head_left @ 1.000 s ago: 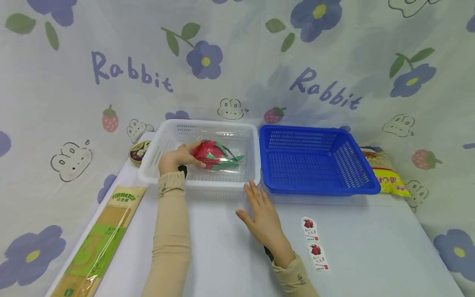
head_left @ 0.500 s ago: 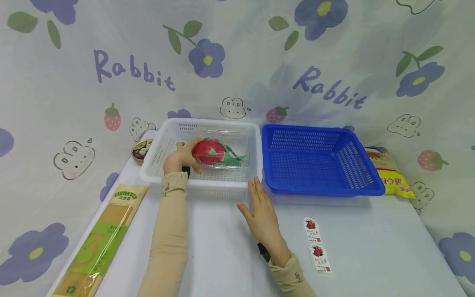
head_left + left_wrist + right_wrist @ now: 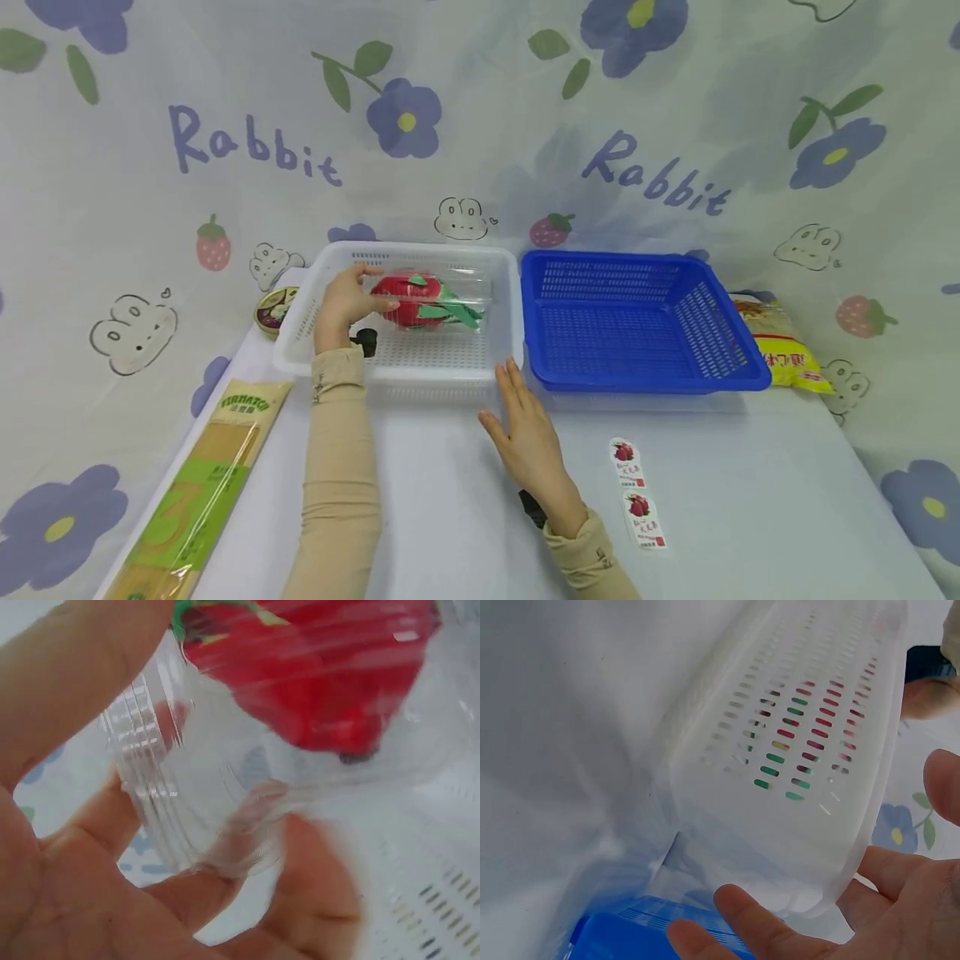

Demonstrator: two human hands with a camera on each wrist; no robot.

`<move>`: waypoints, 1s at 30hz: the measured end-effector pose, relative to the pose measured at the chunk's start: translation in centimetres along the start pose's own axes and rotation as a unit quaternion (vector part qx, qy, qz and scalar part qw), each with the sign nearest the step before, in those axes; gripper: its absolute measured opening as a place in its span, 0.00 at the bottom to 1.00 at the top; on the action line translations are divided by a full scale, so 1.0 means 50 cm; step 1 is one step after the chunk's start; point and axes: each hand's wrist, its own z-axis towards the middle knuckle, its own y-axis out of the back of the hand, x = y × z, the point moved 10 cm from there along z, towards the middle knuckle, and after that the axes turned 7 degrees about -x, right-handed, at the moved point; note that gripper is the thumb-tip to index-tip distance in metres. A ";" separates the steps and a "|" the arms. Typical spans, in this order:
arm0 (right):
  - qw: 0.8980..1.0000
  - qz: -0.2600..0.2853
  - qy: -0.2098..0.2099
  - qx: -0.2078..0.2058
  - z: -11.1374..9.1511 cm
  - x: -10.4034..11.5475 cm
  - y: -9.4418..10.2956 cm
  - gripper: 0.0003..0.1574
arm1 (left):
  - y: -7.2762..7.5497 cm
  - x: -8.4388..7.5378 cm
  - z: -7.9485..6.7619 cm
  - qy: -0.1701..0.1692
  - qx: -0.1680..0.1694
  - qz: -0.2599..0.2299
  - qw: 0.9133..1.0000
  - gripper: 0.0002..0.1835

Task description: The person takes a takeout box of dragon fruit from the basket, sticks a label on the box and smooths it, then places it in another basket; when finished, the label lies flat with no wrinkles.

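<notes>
A clear plastic clamshell box (image 3: 483, 287) with a red and green dragon fruit (image 3: 423, 300) inside is in the white basket (image 3: 420, 373). My left hand (image 3: 345, 304) holds the box by its left end, thumb on the near side and fingers on the far side. Close up in the left wrist view, that hand (image 3: 112, 877) grips the ribbed end of the box (image 3: 169, 810), and the fruit (image 3: 322, 682) shows through the plastic. With fingers stretched out, my right hand (image 3: 532, 442) touches the basket's near rim by its right corner. Its fingers also show in the right wrist view, at the perforated basket (image 3: 727, 817).
A blue basket (image 3: 600, 333) stands right beside the white one. Two dragon fruit labels (image 3: 637, 496) lie on the right of the table. Packaged noodles (image 3: 195, 492) lie at the left, a small round container (image 3: 273, 312) behind them. A yellow bag (image 3: 783, 346) sits beyond the blue basket.
The left hand has moved slightly back and left with the box, which has tilted. The dragon fruit has turned inside it. The right hand has stayed at the basket rim.
</notes>
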 end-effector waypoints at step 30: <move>0.989 0.120 -0.054 0.061 0.001 -0.007 0.027 0.52 | 0.050 -0.010 -0.093 -0.055 -0.180 -0.119 0.975 0.38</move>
